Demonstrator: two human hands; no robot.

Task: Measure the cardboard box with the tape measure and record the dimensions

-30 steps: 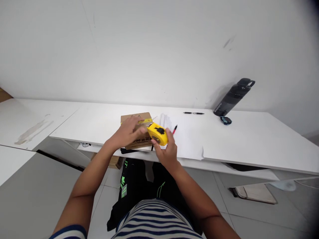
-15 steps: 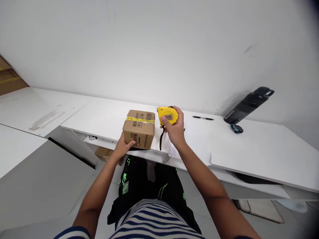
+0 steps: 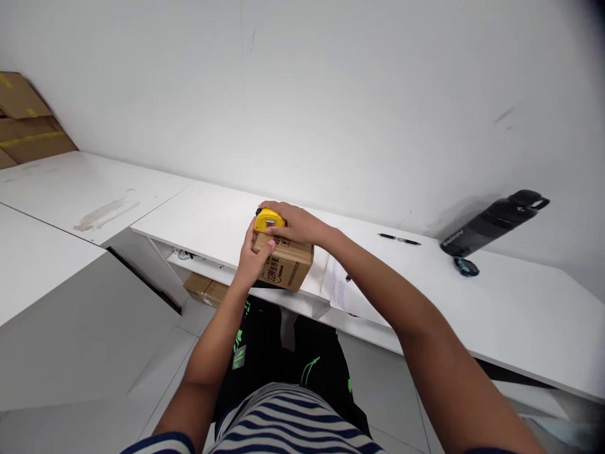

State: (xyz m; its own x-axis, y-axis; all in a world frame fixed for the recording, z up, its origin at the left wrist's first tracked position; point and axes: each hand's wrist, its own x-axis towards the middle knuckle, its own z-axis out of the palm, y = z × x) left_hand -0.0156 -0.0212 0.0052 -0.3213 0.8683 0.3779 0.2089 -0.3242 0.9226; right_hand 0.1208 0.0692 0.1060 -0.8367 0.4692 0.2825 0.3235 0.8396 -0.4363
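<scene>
A small brown cardboard box [image 3: 289, 266] sits near the front edge of the white desk [image 3: 496, 296]. A yellow tape measure [image 3: 267, 222] rests on the box's top left corner. My right hand [image 3: 293, 224] reaches across the box top with its fingers closed over the tape measure. My left hand [image 3: 253, 260] grips the box's left end, thumb up against the tape measure.
White papers [image 3: 336, 285] and a pen lie right of the box. A black pen [image 3: 399, 239], a black water bottle [image 3: 491, 222] and a small blue object [image 3: 466, 267] lie further right. Cardboard boxes [image 3: 26, 123] are stacked far left; another [image 3: 206, 290] sits under the desk.
My right hand has carried the tape measure from right of the box onto its top left corner. My left hand shifted from the box's front to its left end. The view panned left.
</scene>
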